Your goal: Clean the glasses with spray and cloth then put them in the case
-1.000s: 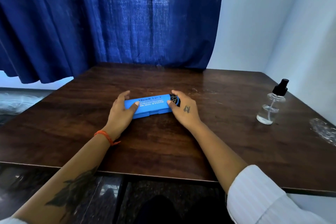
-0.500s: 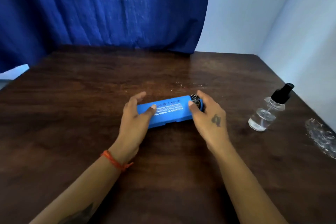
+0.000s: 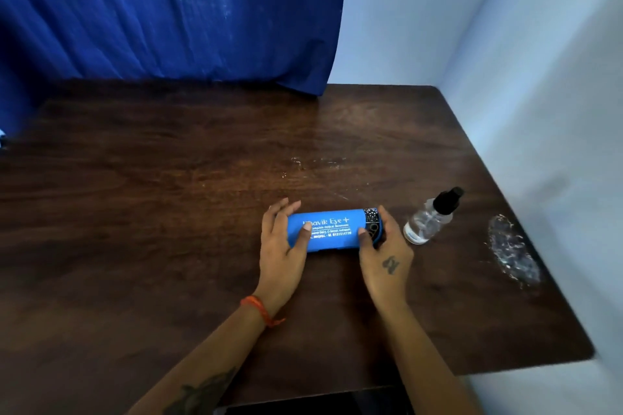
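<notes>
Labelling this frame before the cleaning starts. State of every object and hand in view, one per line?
glasses case: closed, lying flat on the table, gripped at both ends
left hand: holds the case's left end, thumb on top
right hand: holds the case's right end, thumb on top
spray bottle: upright, black cap on, part full, untouched
clear plastic wrapper: crumpled, lying by the right edge
table: dark wood, wet specks behind the case

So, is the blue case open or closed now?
Closed: the blue case lies flat, lid down, no gap visible, held at both ends by the hands.
</notes>
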Tool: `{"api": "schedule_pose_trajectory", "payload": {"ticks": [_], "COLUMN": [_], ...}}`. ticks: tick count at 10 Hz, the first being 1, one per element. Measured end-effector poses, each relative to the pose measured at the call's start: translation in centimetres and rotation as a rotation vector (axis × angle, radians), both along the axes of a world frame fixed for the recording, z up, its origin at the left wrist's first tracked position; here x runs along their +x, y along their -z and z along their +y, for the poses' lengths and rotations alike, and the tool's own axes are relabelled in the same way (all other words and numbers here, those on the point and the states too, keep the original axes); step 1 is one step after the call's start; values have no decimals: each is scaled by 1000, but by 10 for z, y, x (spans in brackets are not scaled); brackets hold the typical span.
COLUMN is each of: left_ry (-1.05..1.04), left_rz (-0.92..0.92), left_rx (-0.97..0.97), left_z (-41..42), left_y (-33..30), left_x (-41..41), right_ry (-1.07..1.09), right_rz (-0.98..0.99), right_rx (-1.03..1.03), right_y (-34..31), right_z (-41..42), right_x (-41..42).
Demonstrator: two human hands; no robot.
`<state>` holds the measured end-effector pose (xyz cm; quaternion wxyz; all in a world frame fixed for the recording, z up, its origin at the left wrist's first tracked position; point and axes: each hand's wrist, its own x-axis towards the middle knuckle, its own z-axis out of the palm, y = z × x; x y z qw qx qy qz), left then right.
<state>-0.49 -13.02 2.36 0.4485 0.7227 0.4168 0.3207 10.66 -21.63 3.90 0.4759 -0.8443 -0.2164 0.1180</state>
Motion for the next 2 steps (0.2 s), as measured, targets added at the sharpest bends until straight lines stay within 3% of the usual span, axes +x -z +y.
{"api": "schedule_pose_trajectory", "payload": {"ticks": [2], "left_ry": [48], "left_rz": [234], "left_rx": [25], "left_z": [3], "left_y": [-13], "left_x": [-7], "right_ry": [-135], "right_rz": [-106], "right_rx": [-128], "right_y": [-15], "right_z": [-3], "right_x": [-4]}}
